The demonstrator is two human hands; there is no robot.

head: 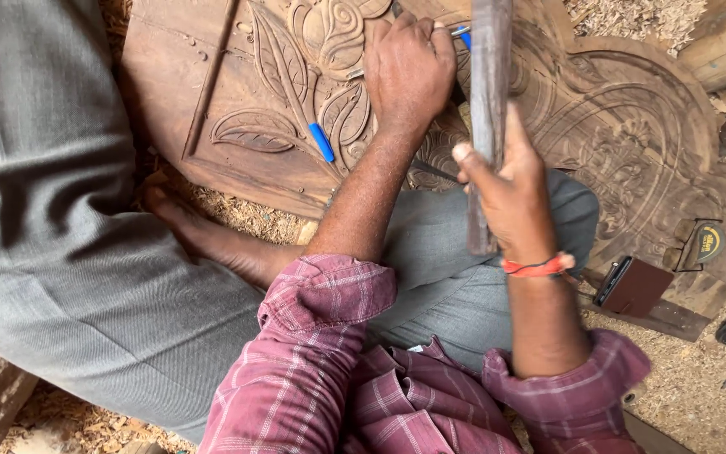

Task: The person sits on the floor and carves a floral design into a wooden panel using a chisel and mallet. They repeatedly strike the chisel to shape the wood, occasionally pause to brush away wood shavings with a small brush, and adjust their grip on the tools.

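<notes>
The carved wooden panel (237, 168) lay flat across the sawdust-strewn floor (699, 387), filling most of the upper view. Judging by the surface, carving was well along: leaf and flower relief at centre-left looked cut deep and clean, the arched ornament w/ scrollwork on the right side (632, 143) was shaped too. Plain flat stretches at the upper left edge looked uncut, and the part under the hands was hidden, so what's left there can't be told.

Person sat cross-legged in grey trousers (60, 252), bare foot (203, 235) tucked vs. the panel's near edge, plaid maroon sleeves rolled.

Wooden mallet (487, 118), a long dark block, stood roughly upright over the panel, gripped low by the right hand (510, 189), fingers wrapped tight round it, thumb along the front; red band at that wrist.

Left hand (409, 71) pressed down on the relief near the flower, fingers curled closed around a chisel (460, 34), only its metal end and a bit of blue showing past the knuckles.

A second chisel w/ blue handle (322, 141) lay loose on the leaf carving, just beside the left forearm. Dark phone (613, 279) on a brown wallet-like case sat at the panel's lower right, apart from both hands.
</notes>
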